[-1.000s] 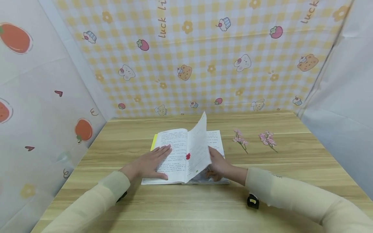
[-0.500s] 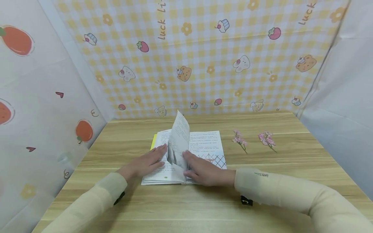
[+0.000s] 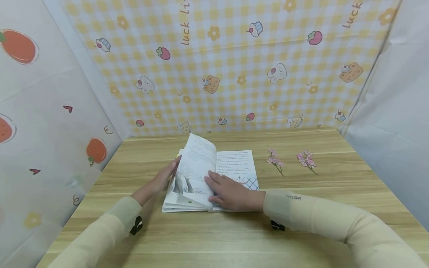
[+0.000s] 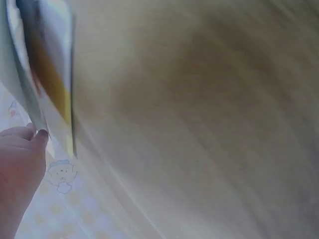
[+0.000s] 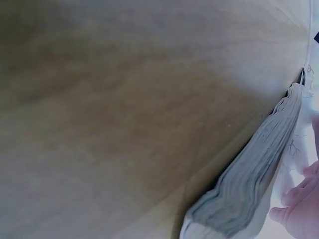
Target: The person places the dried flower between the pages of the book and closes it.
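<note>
An open book [image 3: 236, 162] lies on the wooden table, with printed text on its right side and a blue criss-cross drawing lower down. A lifted page [image 3: 197, 163] with a grey tree drawing slants over the left side, its top corner raised. My left hand [image 3: 161, 181] is at the book's left edge, fingertips touching the edge of that page; the left wrist view shows the fingertips right at the paper. With extended fingers, my right hand [image 3: 231, 191] rests on the book near the middle fold, fingertips against the base of the turned page.
Two pink flower sprigs, a thinner one [image 3: 275, 162] and a fuller one [image 3: 306, 162], lie right of the book on the table [image 3: 234, 238]. Behind the table hangs a yellow checked cloth [image 3: 228, 100]; pale sheets stand at both sides.
The page has swung from upright over the fold to the left side. My right hand has moved left onto the fold. My left hand has slid off the left page to its edge.
</note>
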`<state>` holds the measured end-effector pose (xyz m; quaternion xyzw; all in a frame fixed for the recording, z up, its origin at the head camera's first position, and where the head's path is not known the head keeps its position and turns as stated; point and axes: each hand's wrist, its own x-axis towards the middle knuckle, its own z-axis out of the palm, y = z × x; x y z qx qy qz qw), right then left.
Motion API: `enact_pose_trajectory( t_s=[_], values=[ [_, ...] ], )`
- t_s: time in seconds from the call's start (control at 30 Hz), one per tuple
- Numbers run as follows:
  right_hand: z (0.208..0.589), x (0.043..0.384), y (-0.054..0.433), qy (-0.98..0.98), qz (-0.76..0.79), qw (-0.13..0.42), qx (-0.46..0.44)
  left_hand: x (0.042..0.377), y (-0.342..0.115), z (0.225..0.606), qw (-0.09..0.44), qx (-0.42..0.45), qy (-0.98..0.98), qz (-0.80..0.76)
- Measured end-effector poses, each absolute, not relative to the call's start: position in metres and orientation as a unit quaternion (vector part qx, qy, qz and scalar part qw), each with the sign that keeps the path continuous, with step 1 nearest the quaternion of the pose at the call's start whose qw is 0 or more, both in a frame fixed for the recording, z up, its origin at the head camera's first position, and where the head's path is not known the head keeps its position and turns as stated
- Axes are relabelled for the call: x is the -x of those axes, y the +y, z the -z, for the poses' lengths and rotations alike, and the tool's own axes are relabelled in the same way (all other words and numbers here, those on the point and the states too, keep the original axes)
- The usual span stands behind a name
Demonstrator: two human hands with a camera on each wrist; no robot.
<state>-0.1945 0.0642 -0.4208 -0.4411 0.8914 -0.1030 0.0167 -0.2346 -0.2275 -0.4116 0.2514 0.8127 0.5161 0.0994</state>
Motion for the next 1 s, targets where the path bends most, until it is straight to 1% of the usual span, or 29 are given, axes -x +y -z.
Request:
enact_pose_trajectory(
  t_s=[0.1, 0.23, 0.37, 0.57, 0.73, 1.0],
  values=[
    [0.42, 0.195, 0.062, 0.889, 0.069, 0.015, 0.452, 0.236, -0.228, 0.408, 0.076, -0.244, 0.816, -0.518],
    [0.42, 0.196, 0.06, 0.883, 0.043, 0.01, 0.466, 0.234, -0.227, 0.401, 0.075, -0.236, 0.813, -0.527],
    [0.42, 0.198, 0.059, 0.879, 0.024, 0.001, 0.476, 0.234, -0.224, 0.398, 0.06, -0.227, 0.814, -0.531],
    [0.415, 0.197, 0.057, 0.877, 0.0, 0.017, 0.48, 0.232, -0.218, 0.395, 0.027, -0.203, 0.846, -0.492],
    [0.415, 0.2, 0.054, 0.87, -0.043, 0.011, 0.492, 0.231, -0.21, 0.395, 0.024, -0.236, 0.885, -0.401],
    [0.415, 0.207, 0.054, 0.846, -0.103, -0.019, 0.522, 0.23, -0.202, 0.408, 0.06, -0.328, 0.917, -0.218]
  ],
)
